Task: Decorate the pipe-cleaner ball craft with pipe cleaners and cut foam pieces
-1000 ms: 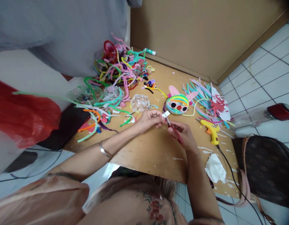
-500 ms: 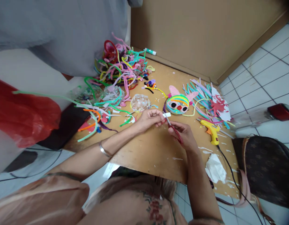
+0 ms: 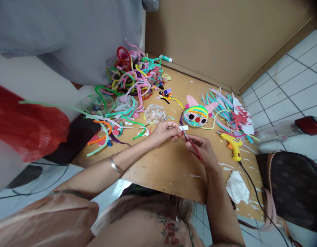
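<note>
My left hand (image 3: 166, 133) pinches a small white piece of paper (image 3: 184, 128) over the middle of the table. In my right hand (image 3: 201, 150) are scissors with dark red handles (image 3: 195, 149), their metal blades lying across the paper close to my left fingertips. Just beyond the paper sits a round clear animal face (image 3: 195, 116), wound with colourful pipe cleaners, with pink ears, black eyes and a red nose. Behind my left hand rests a clear, rounded plastic piece (image 3: 155, 114).
A tangled heap of pipe cleaners (image 3: 134, 73) fills the back left. Straight pipe cleaners (image 3: 220, 103) lie at the right, near a yellow glue gun (image 3: 233, 145) with a black cord. Crumpled white tissue (image 3: 238, 187) and a brown handbag (image 3: 294, 188) are at the right edge.
The whole view has shifted slightly, so things appear a little further right and lower. Both hands keep nearly the same pose, with the scissors still at the white paper.
</note>
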Demonstrator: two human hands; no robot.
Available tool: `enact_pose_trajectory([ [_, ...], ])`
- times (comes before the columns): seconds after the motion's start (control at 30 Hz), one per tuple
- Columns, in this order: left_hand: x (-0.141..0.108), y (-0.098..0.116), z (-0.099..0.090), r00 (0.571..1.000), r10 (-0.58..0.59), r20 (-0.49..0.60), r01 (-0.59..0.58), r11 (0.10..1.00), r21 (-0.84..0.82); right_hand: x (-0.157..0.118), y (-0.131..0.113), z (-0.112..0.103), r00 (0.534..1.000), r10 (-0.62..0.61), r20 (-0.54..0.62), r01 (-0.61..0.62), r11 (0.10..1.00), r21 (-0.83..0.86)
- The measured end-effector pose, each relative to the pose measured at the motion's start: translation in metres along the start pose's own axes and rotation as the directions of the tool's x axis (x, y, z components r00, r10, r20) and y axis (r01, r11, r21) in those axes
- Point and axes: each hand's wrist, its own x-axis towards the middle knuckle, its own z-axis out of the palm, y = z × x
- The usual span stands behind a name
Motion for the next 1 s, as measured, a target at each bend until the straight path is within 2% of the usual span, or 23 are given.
enact_pose_trajectory([
  [0.43, 0.0009, 0.001, -0.0005, 1.0, 0.008, -0.026, -0.008, 1.0, 0.003, -0.0016, -0.0033, -0.0001, 1.0, 0.027, 0.006, -0.027, 0.999, -0.022],
  [0.8, -0.0007, 0.0064, 0.0015, 0.999, -0.001, -0.052, 0.0, 1.0, -0.016, -0.0004, -0.0016, 0.0031, 1.0, 0.004, 0.022, -0.003, 1.0, -0.023],
  [1.0, -0.0016, 0.0031, 0.0022, 1.0, -0.002, -0.015, 0.001, 0.999, -0.033, -0.001, -0.0015, 0.0026, 1.0, -0.016, 0.007, 0.016, 0.999, -0.035],
])
